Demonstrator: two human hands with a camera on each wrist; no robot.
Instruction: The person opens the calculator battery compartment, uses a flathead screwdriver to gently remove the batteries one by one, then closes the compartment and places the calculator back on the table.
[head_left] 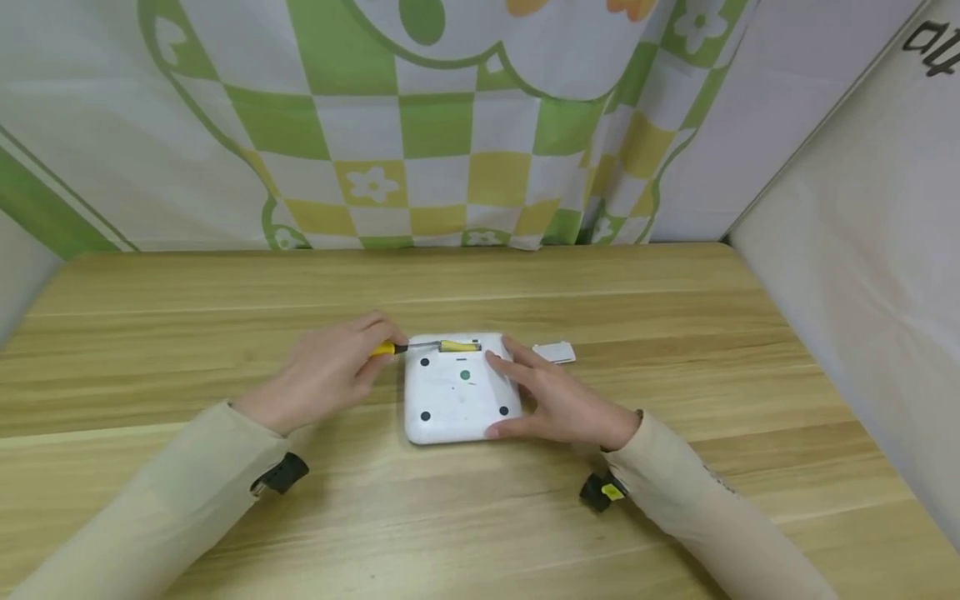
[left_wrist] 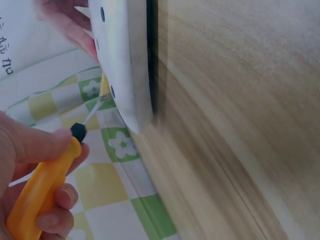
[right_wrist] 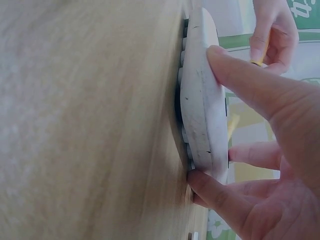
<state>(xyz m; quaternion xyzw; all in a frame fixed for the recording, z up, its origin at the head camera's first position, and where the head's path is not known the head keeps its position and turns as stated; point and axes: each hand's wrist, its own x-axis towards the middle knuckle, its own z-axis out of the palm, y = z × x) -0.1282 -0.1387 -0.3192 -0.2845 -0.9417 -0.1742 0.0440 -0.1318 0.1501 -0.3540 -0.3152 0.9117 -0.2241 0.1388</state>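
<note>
A white calculator (head_left: 457, 396) lies face down on the table, its keys facing the wood in the right wrist view. Near its far edge the battery compartment is uncovered, with a yellow battery (head_left: 457, 346) in it, tilted up in the wrist views. My left hand (head_left: 330, 367) holds a screwdriver by its yellow handle (left_wrist: 45, 185); the metal shaft (left_wrist: 92, 111) reaches to the battery's left end. My right hand (head_left: 558, 400) grips the calculator's right side, thumb at the near corner and fingers at the far corner and on the back.
A small white battery cover (head_left: 555, 352) lies just right of the calculator, behind my right hand. The wooden table (head_left: 375, 508) runs back to a checkered green, white and yellow curtain (head_left: 435, 125). Black wrist devices (head_left: 279, 473) hang below both sleeves.
</note>
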